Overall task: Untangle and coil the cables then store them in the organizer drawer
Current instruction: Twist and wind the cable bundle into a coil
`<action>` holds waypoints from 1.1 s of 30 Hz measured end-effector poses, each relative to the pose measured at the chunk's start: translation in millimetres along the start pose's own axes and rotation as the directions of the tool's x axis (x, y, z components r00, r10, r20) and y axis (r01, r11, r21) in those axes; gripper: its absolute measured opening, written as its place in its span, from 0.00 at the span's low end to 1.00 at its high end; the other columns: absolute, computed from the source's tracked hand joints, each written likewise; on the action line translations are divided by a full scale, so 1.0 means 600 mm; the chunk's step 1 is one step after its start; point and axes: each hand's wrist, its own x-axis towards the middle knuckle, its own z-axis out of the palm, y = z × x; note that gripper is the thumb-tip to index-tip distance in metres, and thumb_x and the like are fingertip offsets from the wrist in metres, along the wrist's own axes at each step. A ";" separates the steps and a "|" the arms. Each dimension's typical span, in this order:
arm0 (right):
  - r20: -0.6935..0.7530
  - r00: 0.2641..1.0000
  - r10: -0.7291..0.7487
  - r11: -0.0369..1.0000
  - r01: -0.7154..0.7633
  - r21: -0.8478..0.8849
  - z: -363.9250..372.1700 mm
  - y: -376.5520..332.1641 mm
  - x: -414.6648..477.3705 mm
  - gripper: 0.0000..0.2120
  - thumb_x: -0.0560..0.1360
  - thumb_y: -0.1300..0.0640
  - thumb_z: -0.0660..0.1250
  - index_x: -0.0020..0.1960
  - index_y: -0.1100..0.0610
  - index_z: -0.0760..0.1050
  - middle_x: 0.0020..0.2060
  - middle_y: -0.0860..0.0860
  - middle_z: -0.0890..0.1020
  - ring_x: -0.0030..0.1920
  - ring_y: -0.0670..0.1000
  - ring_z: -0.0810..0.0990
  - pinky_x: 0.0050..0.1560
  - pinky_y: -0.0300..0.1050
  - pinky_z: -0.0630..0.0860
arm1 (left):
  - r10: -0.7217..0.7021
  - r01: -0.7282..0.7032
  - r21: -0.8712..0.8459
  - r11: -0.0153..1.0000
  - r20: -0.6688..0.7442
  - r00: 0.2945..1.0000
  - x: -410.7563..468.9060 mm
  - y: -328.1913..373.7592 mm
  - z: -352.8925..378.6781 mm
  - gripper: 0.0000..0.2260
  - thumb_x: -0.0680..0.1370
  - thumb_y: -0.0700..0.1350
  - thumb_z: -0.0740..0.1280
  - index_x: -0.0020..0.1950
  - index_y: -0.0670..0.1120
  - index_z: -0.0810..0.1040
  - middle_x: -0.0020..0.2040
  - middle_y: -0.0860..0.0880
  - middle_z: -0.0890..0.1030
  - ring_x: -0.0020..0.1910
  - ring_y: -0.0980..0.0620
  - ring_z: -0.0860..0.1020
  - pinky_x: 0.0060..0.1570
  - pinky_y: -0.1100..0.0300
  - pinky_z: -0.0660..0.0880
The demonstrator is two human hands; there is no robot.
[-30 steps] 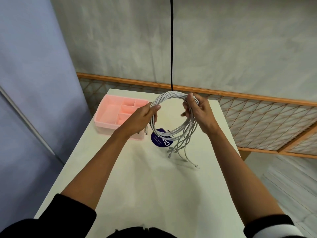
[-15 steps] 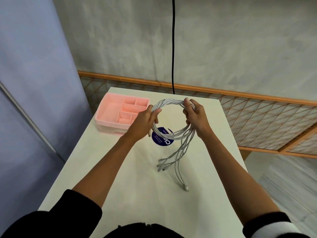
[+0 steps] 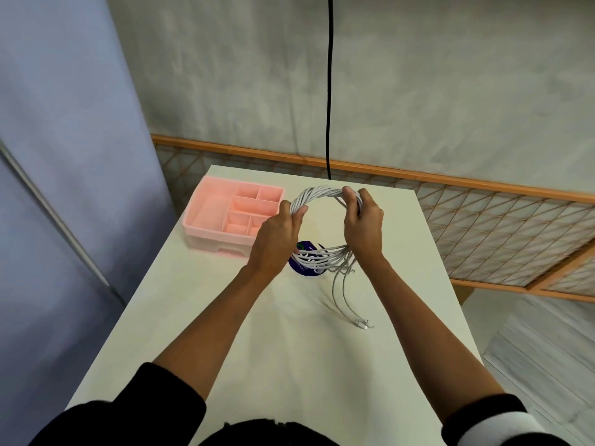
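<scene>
Left hand and right hand both clamp fingers on grey cable coil above white table; pink organizer drawer beside.

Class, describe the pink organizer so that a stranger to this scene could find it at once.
Start at the white table and look to its far left corner. The pink organizer sits there, beside the left hand. Its open top split into compartments, and its pink colour, set it apart.
</scene>
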 end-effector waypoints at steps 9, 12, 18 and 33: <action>0.101 0.995 -0.004 1.000 0.003 0.006 -0.011 0.002 0.006 0.18 0.80 0.51 0.60 0.38 0.64 0.69 0.25 0.49 0.67 0.26 0.45 0.63 0.27 0.36 0.59 | -0.051 0.254 -0.566 0.785 0.348 0.936 0.013 -0.026 -0.013 0.19 0.82 0.59 0.52 0.42 0.48 0.71 0.27 0.48 0.77 0.31 0.37 0.78 0.30 0.57 0.69; 0.165 0.986 -0.035 0.999 0.030 0.036 -0.020 0.002 0.009 0.17 0.80 0.51 0.60 0.39 0.61 0.70 0.28 0.54 0.71 0.29 0.48 0.65 0.31 0.43 0.63 | -0.008 0.446 -0.659 0.606 0.555 0.832 0.012 -0.038 -0.032 0.27 0.82 0.61 0.44 0.43 0.46 0.74 0.34 0.49 0.78 0.34 0.51 0.76 0.33 0.60 0.68; 0.271 0.958 -0.095 0.988 0.058 0.141 -0.028 -0.016 0.006 0.17 0.81 0.53 0.59 0.39 0.64 0.70 0.27 0.49 0.69 0.29 0.46 0.66 0.32 0.42 0.65 | 0.136 0.763 -0.570 0.305 0.819 0.557 0.025 -0.048 -0.070 0.44 0.74 0.72 0.38 0.39 0.39 0.81 0.38 0.42 0.79 0.39 0.47 0.75 0.47 0.52 0.71; 0.399 0.912 -0.099 0.994 0.069 0.089 -0.025 -0.032 -0.002 0.16 0.80 0.50 0.58 0.38 0.57 0.68 0.26 0.49 0.69 0.29 0.48 0.67 0.31 0.40 0.66 | -0.024 0.518 -0.574 0.634 0.655 0.755 0.055 -0.007 -0.060 0.25 0.68 0.67 0.64 0.31 0.46 0.64 0.20 0.52 0.62 0.18 0.56 0.60 0.22 0.64 0.61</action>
